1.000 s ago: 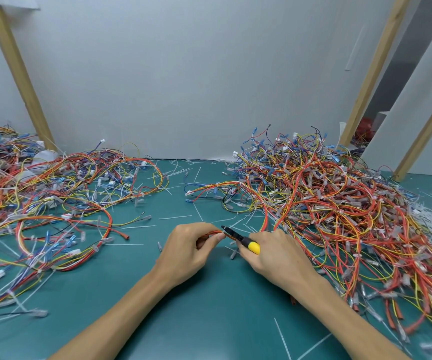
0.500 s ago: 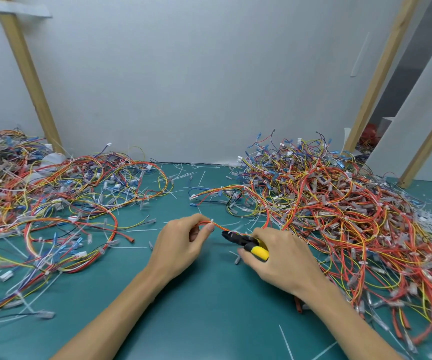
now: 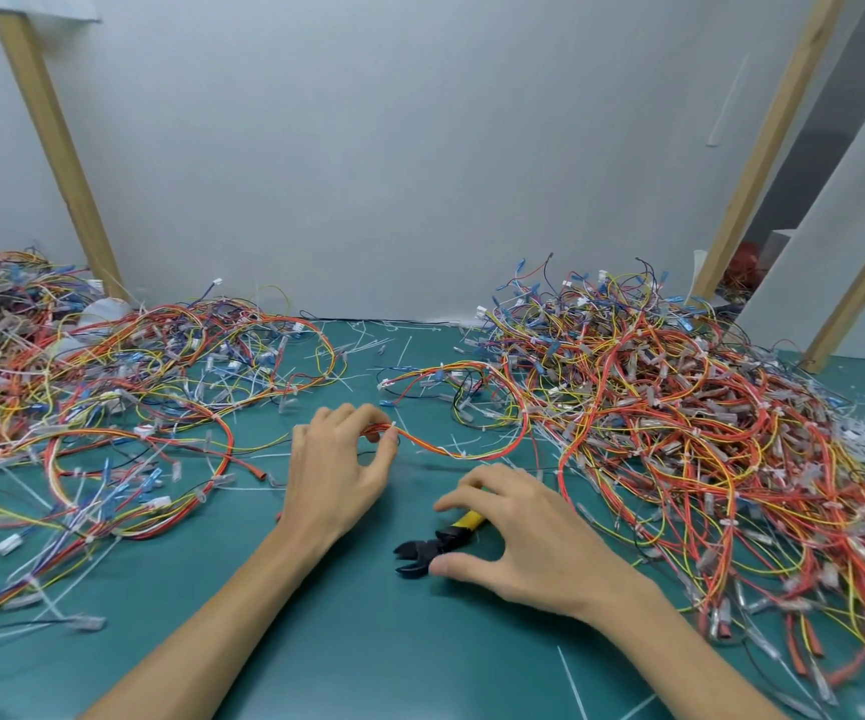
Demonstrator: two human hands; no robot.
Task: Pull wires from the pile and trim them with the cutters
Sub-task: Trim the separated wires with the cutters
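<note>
The left hand (image 3: pixel 334 475) is pinching an orange-and-yellow wire bundle (image 3: pixel 451 449) between thumb and forefinger, the other fingers curling loosely behind; the bundle is running from that pinch in a low loop across the green mat (image 3: pixel 368 641) and back into the big pile (image 3: pixel 679 407) on the right, so it is lying partly out of the heap and touching it at the far end. The right hand (image 3: pixel 529 537) is arching over the cutters (image 3: pixel 422 553) with its fingers spread and bent, not closing round them; the thumb tip is sitting just beside the black head, and the yellow handle is disappearing under the fingers. The cutters are lying flat on the mat, jaws slightly apart and pointing left, between the two forearms. A second, flatter heap of wires (image 3: pixel 108 387) is spreading over the left side of the mat; a white rounded thing (image 3: pixel 100 311) is showing half buried at its back edge, and whether it is a bowl holding anything I cannot tell. Thin white offcuts (image 3: pixel 570 683) are lying scattered on the mat; a wooden post (image 3: pixel 56 148) is leaning against the grey wall behind the left heap.
</note>
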